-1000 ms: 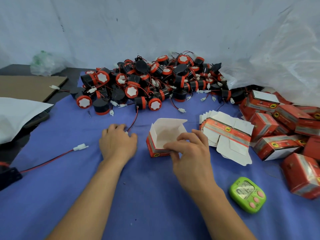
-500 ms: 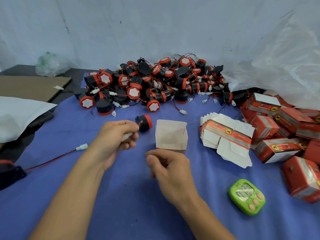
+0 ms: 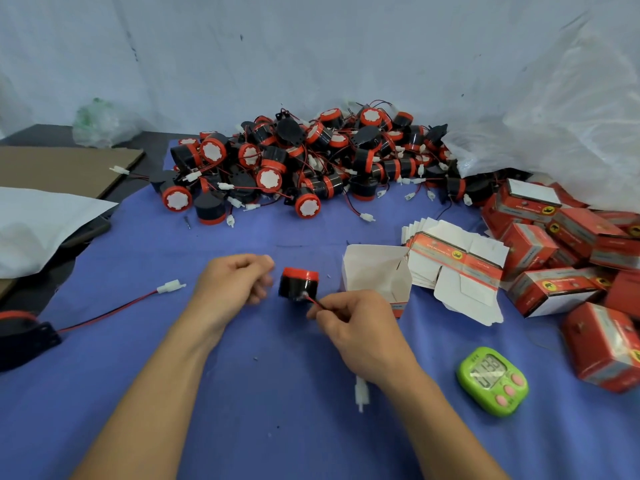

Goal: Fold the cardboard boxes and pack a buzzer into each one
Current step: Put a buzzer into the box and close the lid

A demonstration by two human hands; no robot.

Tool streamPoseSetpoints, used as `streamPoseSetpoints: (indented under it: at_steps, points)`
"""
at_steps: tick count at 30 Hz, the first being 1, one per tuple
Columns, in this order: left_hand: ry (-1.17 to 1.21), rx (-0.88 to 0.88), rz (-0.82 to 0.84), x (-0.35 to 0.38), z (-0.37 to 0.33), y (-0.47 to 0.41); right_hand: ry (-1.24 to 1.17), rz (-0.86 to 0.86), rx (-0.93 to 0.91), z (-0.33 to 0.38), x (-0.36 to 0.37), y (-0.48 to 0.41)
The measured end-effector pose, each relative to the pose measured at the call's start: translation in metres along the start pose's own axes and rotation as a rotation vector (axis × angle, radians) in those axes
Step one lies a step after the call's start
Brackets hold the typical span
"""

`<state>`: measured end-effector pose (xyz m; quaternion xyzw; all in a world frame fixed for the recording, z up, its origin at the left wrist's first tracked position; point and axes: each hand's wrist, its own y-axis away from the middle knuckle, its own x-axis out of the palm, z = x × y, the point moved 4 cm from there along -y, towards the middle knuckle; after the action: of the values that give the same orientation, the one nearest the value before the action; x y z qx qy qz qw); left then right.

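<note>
A black buzzer with a red cap (image 3: 298,283) sits between my hands over the blue cloth (image 3: 242,410). My right hand (image 3: 356,327) pinches its red wire close to the body, and the white connector (image 3: 361,393) hangs out below that wrist. My left hand (image 3: 235,282) is just left of the buzzer with curled fingers and nothing visible in it. An open red box (image 3: 377,275), white inside, stands right of the buzzer, behind my right hand. Flat unfolded boxes (image 3: 457,268) lie stacked beside it.
A big pile of buzzers (image 3: 311,161) fills the back of the cloth. Packed red boxes (image 3: 554,237) are heaped at the right under a plastic bag (image 3: 561,116). A green timer (image 3: 491,379) lies front right. One stray buzzer (image 3: 24,334) with its wire lies far left.
My left hand pulled a buzzer out of the pile by its wire. My right hand let go of the open box and took hold of the wire. The box now stands alone.
</note>
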<state>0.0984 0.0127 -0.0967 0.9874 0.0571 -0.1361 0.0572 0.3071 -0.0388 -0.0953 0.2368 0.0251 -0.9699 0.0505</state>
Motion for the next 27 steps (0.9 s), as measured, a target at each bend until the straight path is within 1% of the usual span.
streamPoseSetpoints:
  at_steps: [1, 4, 8, 10, 12, 13, 15, 17, 19, 21, 23, 24, 25, 27]
  points:
    - [0.031, 0.017, 0.001, 0.005, 0.000, -0.001, 0.060, 0.013, -0.034, 0.000, 0.000, 0.000]
    - [-0.019, 0.069, 0.102, 0.024, -0.001, -0.001, 0.168, -0.003, -0.106, 0.000, 0.001, 0.001]
    - [-0.104, 0.136, 0.192, 0.031, -0.009, 0.005, 0.125, -0.134, -0.147, -0.001, -0.002, -0.001]
    - [0.004, 0.151, 0.224, 0.031, -0.011, 0.008, 0.058, -0.181, -0.148, 0.001, -0.006, -0.002]
    - [0.138, 0.165, 0.221, 0.027, -0.013, 0.007, -0.048, -0.204, -0.122, 0.003, -0.008, 0.000]
    - [0.174, 0.188, 0.191, 0.025, -0.014, 0.006, -0.098, -0.201, -0.098, 0.004, -0.009, 0.001]
    - [0.186, 0.235, 0.054, 0.019, -0.014, 0.004, -0.246, -0.176, -0.036, 0.006, -0.009, 0.003]
    - [0.188, 0.270, -0.108, 0.015, -0.015, 0.002, -0.502, -0.152, 0.002, 0.009, -0.017, 0.002]
    - [0.188, 0.289, -0.204, 0.012, -0.014, 0.003, -0.781, -0.152, -0.004, 0.012, -0.031, 0.001]
    - [0.172, 0.314, -0.222, 0.013, -0.015, 0.004, -1.034, -0.142, -0.010, 0.013, -0.044, 0.000]
    - [0.136, 0.359, -0.188, 0.018, -0.019, 0.008, -1.259, -0.132, 0.006, 0.012, -0.050, 0.000]
    - [0.104, 0.392, -0.164, 0.021, -0.023, 0.012, -1.309, -0.136, -0.007, 0.011, -0.052, 0.000]
    - [0.067, 0.434, -0.140, 0.023, -0.027, 0.016, -1.309, -0.153, -0.028, 0.011, -0.054, -0.001]
    - [0.001, 0.531, -0.100, 0.028, -0.037, 0.027, -1.223, -0.224, -0.080, 0.011, -0.057, -0.001]
